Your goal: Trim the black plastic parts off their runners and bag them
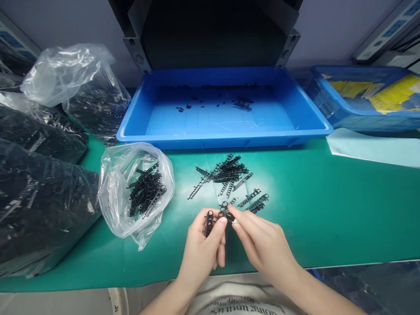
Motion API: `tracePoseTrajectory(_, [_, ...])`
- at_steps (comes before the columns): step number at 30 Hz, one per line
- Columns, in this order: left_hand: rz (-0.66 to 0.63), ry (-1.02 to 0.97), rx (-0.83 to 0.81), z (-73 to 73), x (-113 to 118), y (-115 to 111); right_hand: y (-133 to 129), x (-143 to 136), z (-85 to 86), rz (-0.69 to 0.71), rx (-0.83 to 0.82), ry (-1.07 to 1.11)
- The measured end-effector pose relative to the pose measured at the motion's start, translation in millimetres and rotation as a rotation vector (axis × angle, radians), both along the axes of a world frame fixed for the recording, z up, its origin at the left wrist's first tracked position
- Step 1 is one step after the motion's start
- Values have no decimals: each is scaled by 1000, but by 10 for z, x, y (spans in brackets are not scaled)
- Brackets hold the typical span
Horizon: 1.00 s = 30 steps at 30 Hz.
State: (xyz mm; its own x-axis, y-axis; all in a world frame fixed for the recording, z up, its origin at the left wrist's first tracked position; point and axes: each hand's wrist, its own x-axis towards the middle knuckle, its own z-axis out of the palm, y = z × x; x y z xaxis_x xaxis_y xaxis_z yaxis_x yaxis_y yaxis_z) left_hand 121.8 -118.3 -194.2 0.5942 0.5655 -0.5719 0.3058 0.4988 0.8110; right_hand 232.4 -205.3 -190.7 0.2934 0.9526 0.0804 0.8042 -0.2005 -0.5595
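Close to the table's front edge, my left hand (206, 240) is closed around black plastic strips (209, 221), with ring-shaped ends poking out by the thumb. My right hand (262, 236) meets it, thumb and index finger pinching a black plastic part (231, 216) with a ring at its end. The fingers hide how the held pieces touch each other. Just beyond both hands, a loose pile of black ladder-like plastic strips (229, 168) lies on the green table. A few single strips (257, 202) rest nearer my right hand.
An opened clear bag (113, 214) of black strips stands on the left, before larger filled bags (39, 210). A blue tray (203, 142) with scattered small black pieces spans the back. At right are a blue basket (370, 120) and a pale sheet (370, 146).
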Motion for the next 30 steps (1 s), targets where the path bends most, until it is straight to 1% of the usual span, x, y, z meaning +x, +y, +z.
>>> tracePoseTrajectory(2, [-19, 1, 58, -41, -27, 55, -4, 78, -2, -37, -17, 42])
tracePoseTrajectory(5, [-47, 114, 273, -78, -53, 141, -23, 233, -13, -139, -44, 35])
tracePoseTrajectory(7, [-143, 232, 445, -91, -42, 169, -43, 320, -29, -197, -59, 11])
tracePoseTrajectory(11, [-441, 496, 813, -133, 39, 125, -81, 387, -56, -223, -55, 60])
tracePoseTrajectory(13, [-545, 612, 933, -157, 67, 91, -89, 386, -62, -212, -41, 95])
tracePoseTrajectory(14, [-573, 634, 972, -165, 68, 82, -89, 386, -63, -210, -40, 110])
tracePoseTrajectory(16, [-591, 569, 1056, -167, 38, 84, -82, 390, -57, -213, -56, 141])
tracePoseTrajectory(18, [-583, 427, 1187, -151, -21, 112, -69, 398, -38, -198, -101, 194])
tracePoseTrajectory(20, [-575, 307, 1341, -123, -83, 151, -52, 398, -4, -131, -163, 282])
tracePoseTrajectory(22, [-556, 241, 1447, -93, -121, 176, -31, 380, 37, -46, -245, 404])
tracePoseTrajectory(23, [-537, 206, 1460, -79, -128, 177, -19, 363, 56, -18, -282, 473])
tracePoseTrajectory(24, [-498, 172, 1439, -68, -127, 168, -6, 340, 73, -10, -312, 549])
tracePoseTrajectory(25, [-427, 152, 1382, -60, -120, 150, 8, 314, 85, -22, -335, 627])
tracePoseTrajectory(26, [-325, 143, 1285, -55, -108, 125, 22, 283, 92, -48, -345, 705])
tracePoseTrajectory(28, [-77, 148, 984, -54, -77, 67, 46, 214, 90, -130, -344, 843])
tracePoseTrajectory(29, [24, 146, 801, -58, -62, 40, 55, 177, 83, -170, -336, 894])
tracePoseTrajectory(30, [81, 132, 618, -63, -47, 19, 61, 140, 72, -202, -323, 929])
